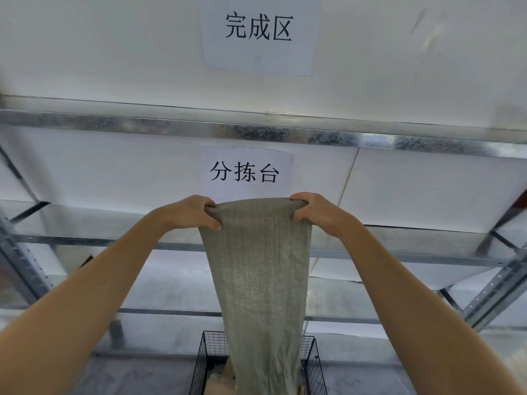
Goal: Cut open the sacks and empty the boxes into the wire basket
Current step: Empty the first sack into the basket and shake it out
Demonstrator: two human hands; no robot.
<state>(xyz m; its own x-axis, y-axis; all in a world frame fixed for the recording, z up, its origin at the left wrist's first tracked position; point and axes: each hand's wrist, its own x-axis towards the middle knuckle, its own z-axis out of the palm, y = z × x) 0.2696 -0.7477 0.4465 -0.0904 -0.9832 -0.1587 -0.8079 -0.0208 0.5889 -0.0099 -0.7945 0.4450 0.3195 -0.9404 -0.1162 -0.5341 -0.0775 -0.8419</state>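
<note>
Clearly both hands, left hand (189, 213) and right hand (316, 212), clench the upended woven sack (259, 275); boxes snagging in its frayed mouth could spill beside the wire basket (315, 363) below.

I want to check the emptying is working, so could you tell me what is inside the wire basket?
The sack hangs down into the wire basket. Beside it a few pale, box-like shapes show. The sack hides the rest.

White wall (99, 52) with two paper signs (258, 35) behind galvanised metal shelving (256, 132).
</note>
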